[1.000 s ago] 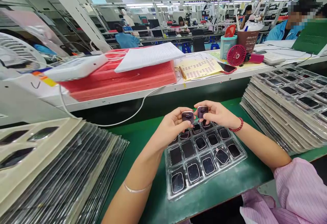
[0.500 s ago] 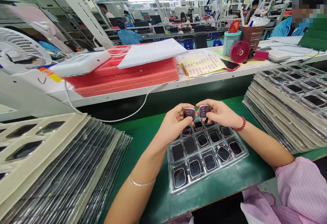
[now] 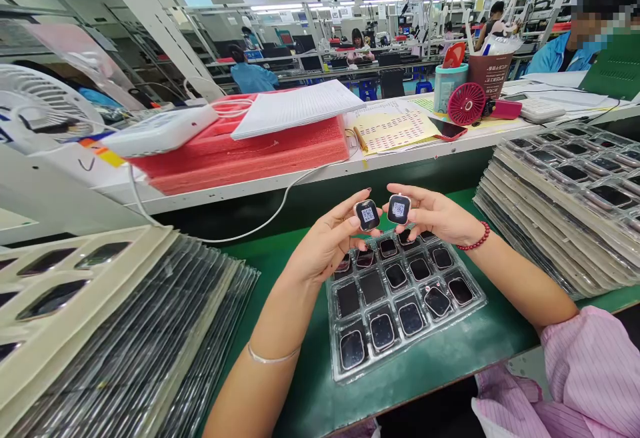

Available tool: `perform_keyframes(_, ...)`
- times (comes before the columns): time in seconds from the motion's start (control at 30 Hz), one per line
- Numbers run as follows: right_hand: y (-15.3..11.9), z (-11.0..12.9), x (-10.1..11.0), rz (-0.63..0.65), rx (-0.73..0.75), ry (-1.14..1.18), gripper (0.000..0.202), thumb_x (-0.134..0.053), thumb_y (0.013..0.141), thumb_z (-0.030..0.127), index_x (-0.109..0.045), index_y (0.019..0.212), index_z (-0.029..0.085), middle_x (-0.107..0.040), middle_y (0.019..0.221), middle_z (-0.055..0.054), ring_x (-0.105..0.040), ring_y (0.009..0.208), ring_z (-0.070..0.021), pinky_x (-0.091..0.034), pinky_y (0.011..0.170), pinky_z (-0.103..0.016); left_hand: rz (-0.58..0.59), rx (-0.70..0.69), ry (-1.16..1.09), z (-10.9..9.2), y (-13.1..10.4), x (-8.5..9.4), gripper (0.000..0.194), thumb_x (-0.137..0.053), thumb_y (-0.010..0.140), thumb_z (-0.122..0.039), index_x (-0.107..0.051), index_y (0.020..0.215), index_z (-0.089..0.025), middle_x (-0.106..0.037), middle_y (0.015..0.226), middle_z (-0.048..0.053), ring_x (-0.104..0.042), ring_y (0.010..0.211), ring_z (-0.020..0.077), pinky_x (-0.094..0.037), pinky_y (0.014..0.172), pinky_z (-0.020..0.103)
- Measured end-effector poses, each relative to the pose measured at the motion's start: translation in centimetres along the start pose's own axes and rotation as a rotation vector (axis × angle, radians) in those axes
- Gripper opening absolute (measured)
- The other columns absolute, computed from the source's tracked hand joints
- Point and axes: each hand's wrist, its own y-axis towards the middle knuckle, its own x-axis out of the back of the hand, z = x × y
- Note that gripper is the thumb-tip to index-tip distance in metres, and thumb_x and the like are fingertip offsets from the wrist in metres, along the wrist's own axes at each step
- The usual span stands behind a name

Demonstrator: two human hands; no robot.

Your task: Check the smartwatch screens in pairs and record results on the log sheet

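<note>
Over the tray, at left: the left hand [image 3: 325, 241] pinches a small rounded-square watch body with a black glass face [image 3: 368, 215] by its edges.
Over the tray, at right: the right hand [image 3: 440, 215] pinches a matching black-faced watch body with a pale rim [image 3: 399, 209], just beside the first.
Screens: half a second ago, faint pale lines with thumbs over the lower corners; now each shows a white square code, thumbs drawn to the edges.
Meaning: both displays probably work alike, their codes uncovered for comparison.
Tray: a clear plastic compartment tray [image 3: 369, 356], holding dark-faced pieces, lies below on the green tabletop [image 3: 440, 358].
Right flank: a tall pile of filled trays [image 3: 530, 225].
</note>
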Motion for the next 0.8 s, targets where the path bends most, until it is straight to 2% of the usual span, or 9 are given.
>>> perform_keyframes(0.1, 0.1, -0.2, 0.0, 0.01, -0.003, 0.071, 0.052, -0.081, 0.076, 0.027, -0.062, 0.124, 0.019, -0.068, 0.103, -0.004, -0.064, 0.063, -0.0065, -0.057, 0.053, -0.016, 0.053, -0.001, -0.039, 0.0, -0.1, -0.1, 0.063, -0.084, 0.074, -0.034, -0.062, 0.132, -0.026, -0.072, 0.101, 0.006, -0.068, 0.068, 0.0132, -0.049, 0.049, 0.017)
perform_keyframes(0.2, 0.3, -0.6, -0.2, 0.011, -0.002, 0.058, 0.05, -0.085, 0.073, 0.027, -0.065, 0.118, 0.017, -0.068, 0.095, -0.002, -0.056, 0.054, -0.0031, -0.052, 0.047, -0.014, 0.102, -0.014, -0.04, 0.0, -0.2, -0.3, 0.06, -0.085, 0.072, -0.033, -0.064, 0.128, -0.025, -0.071, 0.09, 0.002, -0.065, 0.061, 0.0103, -0.047, 0.047, 0.016)
perform_keyframes(0.4, 0.6, -1.0, -0.4, -0.003, 0.002, 0.021, 0.055, -0.087, 0.069, 0.031, -0.065, 0.116, 0.016, -0.063, 0.088, 0.001, -0.051, 0.054, -0.0032, -0.047, 0.044, -0.014, 0.117, -0.037, -0.026, 0.2, 0.1, -0.2, 0.057, -0.085, 0.072, -0.034, -0.063, 0.124, -0.022, -0.07, 0.088, 0.002, -0.061, 0.057, 0.0082, -0.045, 0.048, 0.016)
perform_keyframes(0.8, 0.4, -1.0, -0.2, -0.023, 0.011, -0.07, 0.051, -0.084, 0.073, 0.031, -0.066, 0.119, 0.018, -0.065, 0.098, -0.004, -0.048, 0.054, -0.0035, -0.044, 0.043, -0.015, 0.068, 0.024, -0.061, 0.4, 0.1, -0.3, 0.053, -0.086, 0.07, -0.034, -0.067, 0.117, -0.021, -0.071, 0.092, 0.003, -0.055, 0.055, 0.0074, -0.042, 0.049, 0.019)
